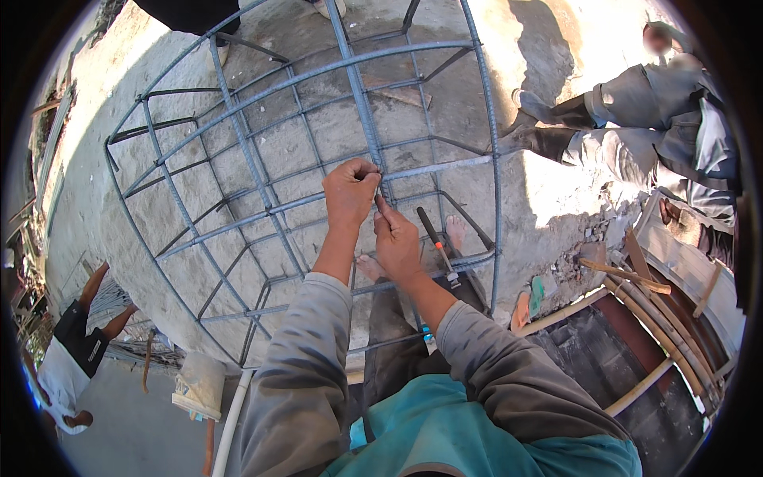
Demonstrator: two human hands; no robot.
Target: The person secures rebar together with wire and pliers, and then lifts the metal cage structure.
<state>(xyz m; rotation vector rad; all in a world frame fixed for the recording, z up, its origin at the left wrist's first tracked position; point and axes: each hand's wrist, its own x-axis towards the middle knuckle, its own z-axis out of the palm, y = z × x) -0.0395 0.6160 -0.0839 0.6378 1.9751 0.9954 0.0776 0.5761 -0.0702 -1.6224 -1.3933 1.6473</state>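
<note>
A cage of ribbed steel bars stands over rough concrete in front of me. Both hands meet near its middle, where a lengthwise bar runs into a crossing bar. My left hand is closed, thumb and fingertips pinched beside that crossing. Just below and to its right, my right hand is closed too, its fingertips close to the left hand's. Whatever thin piece the fingers hold is too small to make out. Right of my right hand is a black-handled tool with an orange band and a metal end.
Bare feet show through the bars. People are nearby: one in grey clothes at right, another in dark clothing at the top, a third lower left. A white bucket, sandals and wooden poles lie around.
</note>
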